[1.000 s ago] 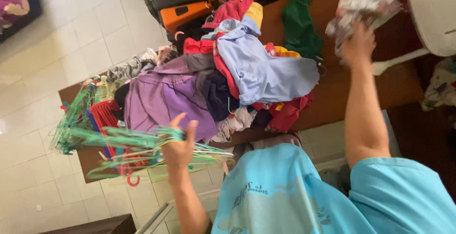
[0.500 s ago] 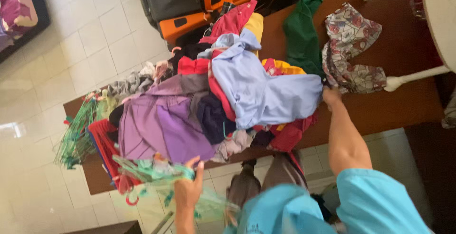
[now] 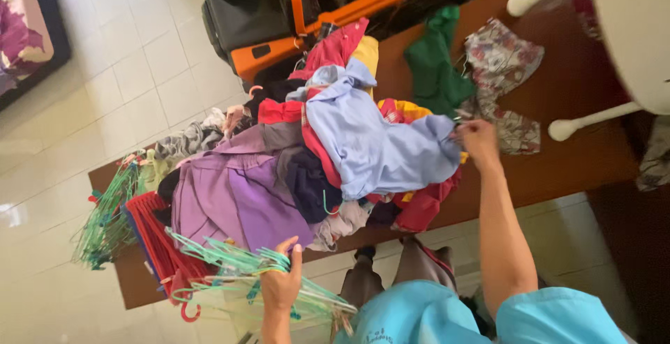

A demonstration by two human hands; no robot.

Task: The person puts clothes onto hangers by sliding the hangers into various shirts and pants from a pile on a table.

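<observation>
My left hand (image 3: 279, 285) grips a bunch of light green plastic hangers (image 3: 223, 257) at the near edge of a brown table (image 3: 579, 155). My right hand (image 3: 478, 138) reaches across the table, its fingers closed on the right edge of a light blue shirt (image 3: 377, 148). That shirt lies on top of a big heap of clothes, beside a purple garment (image 3: 230, 197). A patterned cloth (image 3: 502, 58) lies flat on the table just beyond my right hand, next to a green garment (image 3: 433, 65).
More green hangers (image 3: 105, 218) and red hangers (image 3: 157, 243) lie at the table's left end. An orange and black suitcase (image 3: 279, 9) stands behind the heap. A white round object on white legs (image 3: 628, 30) is at the right. Pale tiled floor (image 3: 105, 72) surrounds the table.
My right hand held the patterned cloth up, put it down on the table and let go, then moved to the light blue shirt. My left hand kept the green hangers and shifted slightly lower.
</observation>
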